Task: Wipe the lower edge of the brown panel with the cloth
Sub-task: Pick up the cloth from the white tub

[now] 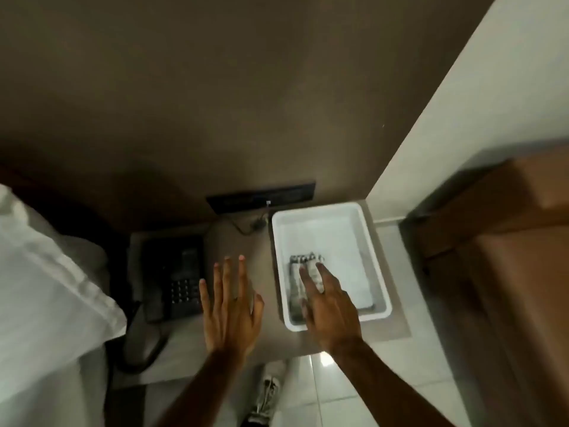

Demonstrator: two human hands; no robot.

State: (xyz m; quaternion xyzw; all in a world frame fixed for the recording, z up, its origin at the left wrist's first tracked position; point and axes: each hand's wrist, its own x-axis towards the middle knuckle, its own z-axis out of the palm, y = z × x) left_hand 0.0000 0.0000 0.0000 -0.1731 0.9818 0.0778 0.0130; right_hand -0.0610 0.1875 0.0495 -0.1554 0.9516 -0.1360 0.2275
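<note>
Two hands, both open: right hand (329, 306) reaching onto folded cloth (304, 272) in white tray (378, 272); left hand (229, 306) hovering empty. Brown panel (215, 103) lower edge unwiped; everything left.

Bare nightstand top (237, 241) lies open between black telephone (181, 278) and white tray (331, 260); a cable (243, 226) crosses behind it.
</note>
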